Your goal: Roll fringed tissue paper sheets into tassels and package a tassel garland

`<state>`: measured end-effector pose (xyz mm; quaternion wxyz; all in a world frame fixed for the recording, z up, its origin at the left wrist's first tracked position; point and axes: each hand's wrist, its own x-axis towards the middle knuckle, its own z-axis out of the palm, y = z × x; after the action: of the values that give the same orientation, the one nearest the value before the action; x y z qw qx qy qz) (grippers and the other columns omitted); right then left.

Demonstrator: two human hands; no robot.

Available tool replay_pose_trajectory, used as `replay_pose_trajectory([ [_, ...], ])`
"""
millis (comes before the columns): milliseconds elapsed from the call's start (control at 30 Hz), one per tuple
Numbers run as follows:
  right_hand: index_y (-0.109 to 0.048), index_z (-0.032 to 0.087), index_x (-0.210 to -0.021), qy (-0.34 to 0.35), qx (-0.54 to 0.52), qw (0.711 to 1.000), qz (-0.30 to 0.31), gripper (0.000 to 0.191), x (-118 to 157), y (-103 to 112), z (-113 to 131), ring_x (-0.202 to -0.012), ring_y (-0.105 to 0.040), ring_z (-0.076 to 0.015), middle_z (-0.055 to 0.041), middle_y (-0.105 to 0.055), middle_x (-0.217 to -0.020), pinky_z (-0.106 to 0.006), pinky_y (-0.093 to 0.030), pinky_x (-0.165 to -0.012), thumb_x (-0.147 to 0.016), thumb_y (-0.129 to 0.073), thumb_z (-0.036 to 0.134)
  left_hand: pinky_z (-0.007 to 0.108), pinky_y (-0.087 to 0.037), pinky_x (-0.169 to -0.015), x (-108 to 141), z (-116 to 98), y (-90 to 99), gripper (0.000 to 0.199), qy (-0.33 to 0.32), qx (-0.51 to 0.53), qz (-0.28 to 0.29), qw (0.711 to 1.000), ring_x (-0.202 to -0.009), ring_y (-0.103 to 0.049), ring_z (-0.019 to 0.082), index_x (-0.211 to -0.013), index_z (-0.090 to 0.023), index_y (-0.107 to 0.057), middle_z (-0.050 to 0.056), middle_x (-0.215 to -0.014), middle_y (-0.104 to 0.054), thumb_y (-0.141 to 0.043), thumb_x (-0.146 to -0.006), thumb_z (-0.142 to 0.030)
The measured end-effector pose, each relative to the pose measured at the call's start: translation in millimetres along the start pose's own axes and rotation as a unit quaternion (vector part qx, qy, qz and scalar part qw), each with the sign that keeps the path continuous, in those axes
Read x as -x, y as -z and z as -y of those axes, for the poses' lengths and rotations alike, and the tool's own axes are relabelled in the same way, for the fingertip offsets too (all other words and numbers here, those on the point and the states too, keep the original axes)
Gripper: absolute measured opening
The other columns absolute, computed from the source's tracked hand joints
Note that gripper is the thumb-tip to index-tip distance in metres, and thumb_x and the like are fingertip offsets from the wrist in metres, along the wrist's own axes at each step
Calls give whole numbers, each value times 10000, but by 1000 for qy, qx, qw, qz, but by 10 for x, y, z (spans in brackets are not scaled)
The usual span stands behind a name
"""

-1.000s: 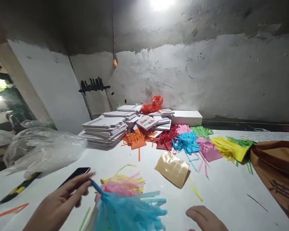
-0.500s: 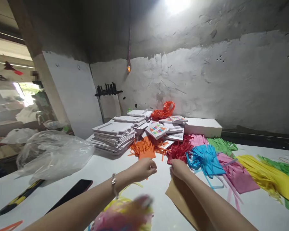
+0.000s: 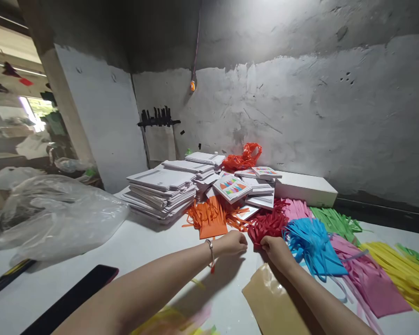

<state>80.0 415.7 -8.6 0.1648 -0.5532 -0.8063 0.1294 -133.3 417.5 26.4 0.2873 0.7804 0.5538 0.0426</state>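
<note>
My right hand (image 3: 276, 251) pinches the lower edge of a dark red fringed bundle of strips (image 3: 265, 228) on the white table. Just left of that bundle, my left hand (image 3: 234, 243) is held with its fingers curled, and nothing shows in it. An orange fringed bundle (image 3: 209, 221) lies beyond the left hand. To the right of the red one sits a blue fringed bundle (image 3: 312, 246). Beneath my right forearm there is a brown sheet (image 3: 275, 298) with a shiny patch. Blurred yellow and pink strips (image 3: 174, 321) show at the bottom edge.
Stacks of white flat cartons (image 3: 160, 190) and printed boxes (image 3: 232, 187) stand behind the bundles. A long white box (image 3: 303, 188) rests by the wall. Pink (image 3: 373, 279) and yellow (image 3: 398, 270) bundles lie right. A clear plastic bag (image 3: 63, 214) and a black phone (image 3: 73, 298) are left.
The view has shifted. My left hand has moved right, closer to the red bundle. My right hand keeps its grip at the red bundle's edge. More of the brown sheet shows.
</note>
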Motion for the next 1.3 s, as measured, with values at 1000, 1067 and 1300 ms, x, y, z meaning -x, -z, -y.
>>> replay_pose_trajectory([
  [1000, -679, 167, -895, 147, 258, 954, 40, 227, 242, 385, 330, -1095, -630, -222, -33, -693, -984, -495, -452, -1030, -985, -625, 369, 435, -582, -879, -370, 3, -471, 272, -109, 92, -19, 990, -1023, -675, 239, -1171, -151, -656, 79, -1190, -674, -648, -974, -338],
  [1067, -685, 163, -961, 118, 274, 954, 42, 218, 249, 309, 339, -1043, -655, -213, -31, -699, -974, -485, -478, -1006, -993, -618, 368, 433, -583, -877, -381, 8, -480, 273, -104, 103, -22, 989, -1022, -675, 238, -1174, -152, -655, 80, -1192, -674, -647, -975, -338],
  [1300, -678, 169, -1086, 88, 278, 955, 49, 228, 194, 166, 347, -1131, -632, -239, -51, -689, -1117, -514, -477, -1023, -967, -660, 363, 434, -584, -873, -432, 77, -516, 281, -86, 137, -15, 987, -1016, -677, 237, -1180, -150, -650, 80, -1185, -674, -643, -977, -343],
])
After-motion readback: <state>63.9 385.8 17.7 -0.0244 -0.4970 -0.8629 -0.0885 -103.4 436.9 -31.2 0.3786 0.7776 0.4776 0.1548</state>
